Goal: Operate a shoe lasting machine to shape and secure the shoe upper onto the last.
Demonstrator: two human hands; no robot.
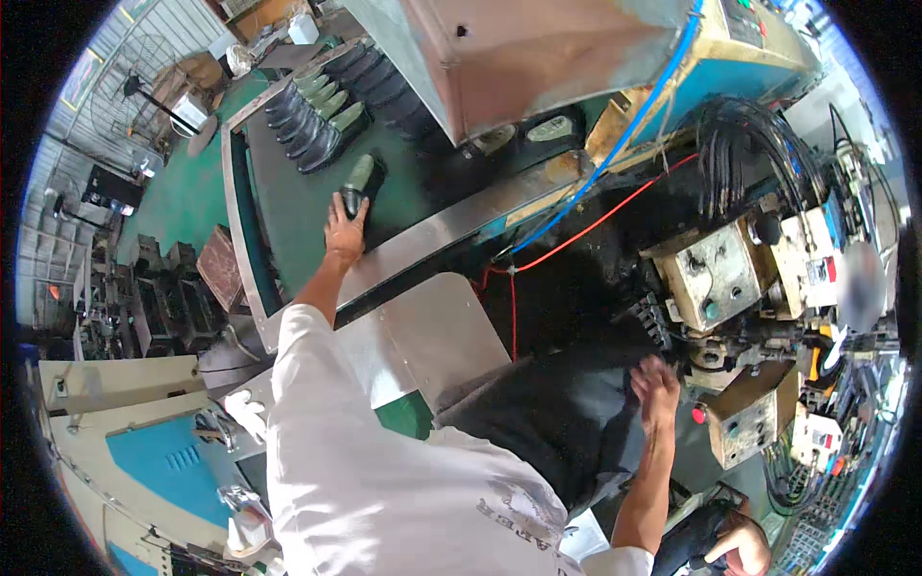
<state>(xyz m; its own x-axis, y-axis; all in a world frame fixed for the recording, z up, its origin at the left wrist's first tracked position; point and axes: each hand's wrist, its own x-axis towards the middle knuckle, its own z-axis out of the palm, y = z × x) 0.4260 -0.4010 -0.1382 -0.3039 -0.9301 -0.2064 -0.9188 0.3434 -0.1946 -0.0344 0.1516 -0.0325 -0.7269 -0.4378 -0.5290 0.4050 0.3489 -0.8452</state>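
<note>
Reaching out along the green conveyor desk (pixel 288 192), the left hand (pixel 344 233) closes its grip on a black leather boot with a green last (pixel 361 182), while the right hand (pixel 656 386) hovers with fingers spread wide, holding nothing, beside the grey lasting machine (pixel 715 278).

belt: bare green belt (pixel 288 192) lies open around the lone shoe (pixel 361 182)
far end: shoe rows (pixel 331 110) crowd it
right: steel hood (pixel 499 58) overhangs

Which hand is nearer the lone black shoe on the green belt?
Left. The left hand grips the black shoe at its near end; the right hand is far off by the machine.
</note>
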